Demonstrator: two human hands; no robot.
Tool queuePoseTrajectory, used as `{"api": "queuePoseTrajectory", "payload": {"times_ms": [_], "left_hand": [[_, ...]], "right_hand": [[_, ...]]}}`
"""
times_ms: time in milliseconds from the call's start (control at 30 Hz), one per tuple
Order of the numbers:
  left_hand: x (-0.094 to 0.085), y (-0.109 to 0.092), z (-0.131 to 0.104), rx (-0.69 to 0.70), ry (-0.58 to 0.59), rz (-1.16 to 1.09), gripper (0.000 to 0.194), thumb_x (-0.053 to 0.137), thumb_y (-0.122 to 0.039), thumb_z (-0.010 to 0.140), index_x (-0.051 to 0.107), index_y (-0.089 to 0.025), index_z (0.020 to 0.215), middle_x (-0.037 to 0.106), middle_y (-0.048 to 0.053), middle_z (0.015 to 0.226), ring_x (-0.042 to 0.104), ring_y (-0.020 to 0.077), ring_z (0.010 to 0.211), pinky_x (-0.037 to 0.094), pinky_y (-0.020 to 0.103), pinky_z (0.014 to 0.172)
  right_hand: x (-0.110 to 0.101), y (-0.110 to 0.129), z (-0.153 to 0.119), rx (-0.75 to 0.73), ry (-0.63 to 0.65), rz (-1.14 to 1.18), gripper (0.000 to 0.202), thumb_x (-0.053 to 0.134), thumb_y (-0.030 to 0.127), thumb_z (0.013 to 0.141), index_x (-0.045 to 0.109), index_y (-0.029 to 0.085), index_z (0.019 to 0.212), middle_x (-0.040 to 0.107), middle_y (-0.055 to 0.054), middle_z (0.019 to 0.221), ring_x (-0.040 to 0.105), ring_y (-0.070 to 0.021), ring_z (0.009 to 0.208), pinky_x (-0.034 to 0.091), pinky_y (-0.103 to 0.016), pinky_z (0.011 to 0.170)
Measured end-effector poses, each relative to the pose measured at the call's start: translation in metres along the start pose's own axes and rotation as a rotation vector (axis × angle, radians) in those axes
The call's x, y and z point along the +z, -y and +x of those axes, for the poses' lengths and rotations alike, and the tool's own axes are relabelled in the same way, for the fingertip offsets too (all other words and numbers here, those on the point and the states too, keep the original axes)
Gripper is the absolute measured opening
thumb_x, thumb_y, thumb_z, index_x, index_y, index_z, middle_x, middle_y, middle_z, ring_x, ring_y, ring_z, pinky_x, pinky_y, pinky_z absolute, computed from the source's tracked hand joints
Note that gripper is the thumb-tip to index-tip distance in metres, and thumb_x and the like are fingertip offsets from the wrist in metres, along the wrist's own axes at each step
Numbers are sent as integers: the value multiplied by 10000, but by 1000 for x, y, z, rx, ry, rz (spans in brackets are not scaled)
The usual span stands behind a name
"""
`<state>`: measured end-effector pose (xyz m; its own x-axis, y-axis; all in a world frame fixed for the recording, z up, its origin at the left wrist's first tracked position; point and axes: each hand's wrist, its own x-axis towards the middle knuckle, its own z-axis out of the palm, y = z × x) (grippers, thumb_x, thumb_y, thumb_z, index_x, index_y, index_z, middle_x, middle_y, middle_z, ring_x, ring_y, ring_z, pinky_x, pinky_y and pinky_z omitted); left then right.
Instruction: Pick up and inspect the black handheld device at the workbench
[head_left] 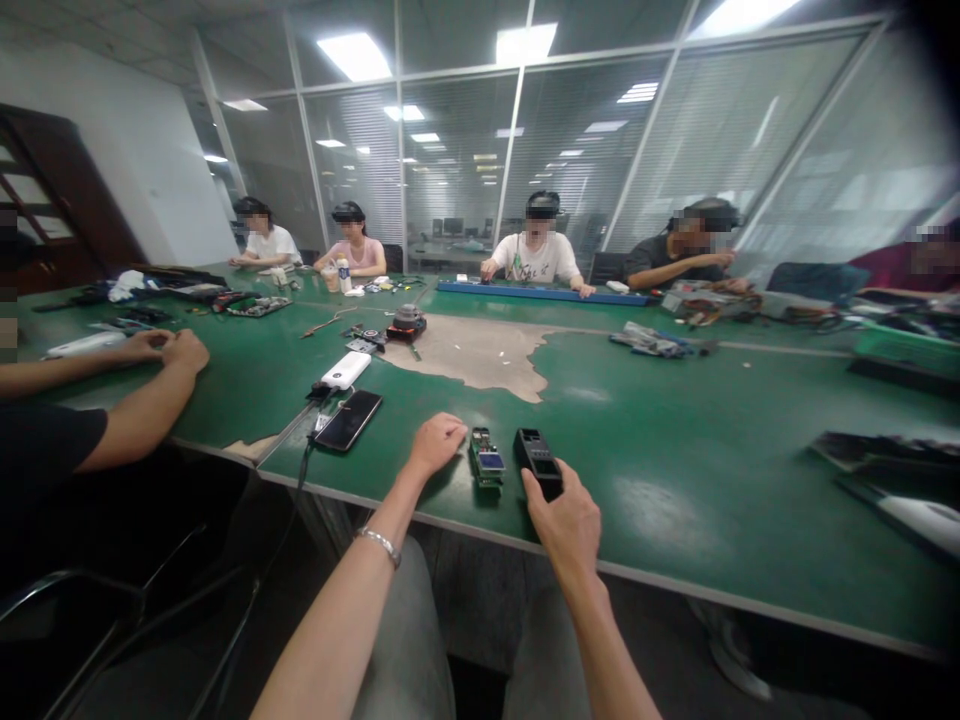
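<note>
My right hand (568,512) is closed around the near end of a black plastic housing (534,447), which has cut-out openings in its face. The housing lies on the green table. To its left stands a stacked circuit board (487,460) with a small blue-grey screen, apart from the housing. Just left of the board my left hand (437,443) rests near the tabletop, its fingers curled together. Whether anything small is between those fingers is hidden.
Left of my hands are a black phone (349,420), a white power bank (346,371) and cables. A bare brown patch (480,355) marks the green table (660,450). A co-worker's hands (176,350) are at the left; other people sit opposite. A green basket (907,345) stands right.
</note>
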<state>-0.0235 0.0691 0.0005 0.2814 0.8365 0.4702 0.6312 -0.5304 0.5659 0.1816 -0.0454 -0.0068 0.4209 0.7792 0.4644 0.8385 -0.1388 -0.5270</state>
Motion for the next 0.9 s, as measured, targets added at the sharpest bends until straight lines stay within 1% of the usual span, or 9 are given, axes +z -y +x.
{"api": "queuePoseTrajectory", "payload": {"times_ms": [100, 233, 333, 433, 533, 667, 733, 800, 900], "left_hand": [[0, 0, -1, 13, 22, 14, 328, 464, -340, 908, 762, -217, 850, 699, 36, 1030, 620, 154, 965, 482, 264, 881], [2, 2, 0, 15, 34, 29, 319, 465, -340, 907, 764, -238, 864, 693, 22, 1048, 617, 148, 968, 484, 256, 880], [3, 4, 1, 17, 38, 36, 285, 487, -324, 897, 760, -242, 908, 693, 20, 1056, 611, 149, 993, 483, 254, 889], [3, 4, 1, 12, 53, 48, 261, 510, -307, 883, 748, -243, 971, 685, 19, 1089, 603, 152, 1022, 484, 253, 897], [3, 3, 0, 6, 70, 66, 260, 521, -304, 876, 739, -251, 1007, 673, 14, 1125, 602, 152, 1031, 486, 250, 896], [3, 3, -1, 37, 83, 87, 245, 542, -309, 863, 745, -259, 991, 675, 16, 1125, 606, 160, 1030, 476, 265, 917], [3, 4, -2, 52, 86, 89, 242, 551, -320, 857, 747, -261, 986, 680, 19, 1115, 608, 164, 1027, 470, 276, 928], [4, 5, -2, 45, 84, 85, 247, 551, -341, 858, 746, -266, 990, 679, 19, 1115, 612, 164, 1022, 468, 276, 930], [3, 5, -2, 20, 84, 71, 251, 550, -363, 858, 745, -273, 989, 677, 21, 1114, 615, 160, 1014, 469, 267, 923]], "right_hand": [[0, 0, -3, -28, -15, -14, 607, 529, 543, 823, 538, 113, 1252, 653, -156, 1083, 591, -292, 983, 425, -366, 844], [0, 0, -6, -51, -70, -8, 768, 548, 586, 797, 449, 51, 1339, 584, -208, 1226, 530, -319, 1113, 397, -390, 920], [-1, 0, -7, -55, -81, 20, 813, 546, 599, 796, 403, 49, 1377, 566, -202, 1259, 510, -316, 1140, 392, -388, 935], [-2, 1, -8, -37, -61, 15, 788, 547, 589, 801, 417, 64, 1373, 600, -188, 1208, 524, -312, 1115, 404, -384, 913], [-2, 1, -9, -11, -42, -27, 726, 536, 582, 811, 473, 82, 1334, 623, -189, 1156, 545, -318, 1079, 417, -386, 877], [-4, 1, -8, -14, 4, -30, 599, 507, 568, 831, 562, 142, 1248, 652, -155, 1103, 576, -307, 1027, 420, -376, 846], [-7, 3, -6, 14, 30, 5, 567, 497, 580, 830, 597, 164, 1202, 671, -136, 1064, 599, -302, 980, 424, -370, 823], [-12, 10, 0, 58, 35, 68, 565, 502, 599, 816, 622, 172, 1164, 686, -124, 1031, 619, -296, 940, 428, -362, 805], [-20, 29, 9, 84, 4, 179, 567, 524, 615, 792, 640, 176, 1132, 702, -113, 1005, 637, -288, 936, 427, -345, 803]]}}
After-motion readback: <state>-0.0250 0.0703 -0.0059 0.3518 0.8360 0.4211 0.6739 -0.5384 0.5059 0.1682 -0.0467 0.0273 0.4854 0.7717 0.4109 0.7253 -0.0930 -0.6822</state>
